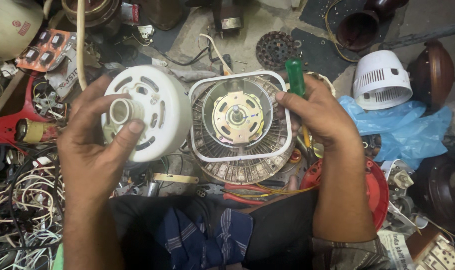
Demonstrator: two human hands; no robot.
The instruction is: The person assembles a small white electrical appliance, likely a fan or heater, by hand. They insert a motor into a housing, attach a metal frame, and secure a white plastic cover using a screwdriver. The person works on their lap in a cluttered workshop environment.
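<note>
Left hand (95, 145): fingers (132, 127) curled about halfway round the cream motor end cover (147, 112), thumb alongside its central bearing boss, cover tilted up on edge and lifted clear of the rest. Right hand (322, 117): fingers closed round a green-handled screwdriver (295, 77), fingertips also pressing the right side of the white square frame (240, 117) that sits around the opened motor. Inside that frame: brass-coloured rotor plate (237, 117) with the shaft stub pointing up, ring of stator laminations (237, 167) showing below it. Cover and motor body sit just beside each other, edges near touching, both held over the lap (dark cloth, blue striped fabric (207, 237)). Around: red-handled pliers (245, 195) just under the motor, tangle of white wires (25, 200) to the left, white vented cap (380, 80) and blue plastic bag (402, 125) to the right, other motor shells on the floor. Risks as I judge them: cover is held one-handed by its rim, so a slip drops it onto the hard clutter and could dent the bearing seat. Right hand is doing two jobs, so the screwdriver tip (hidden behind the hand, can't tell where it points) could scrape the windings. Motor body rests loosely and could tip off the lap.
</note>
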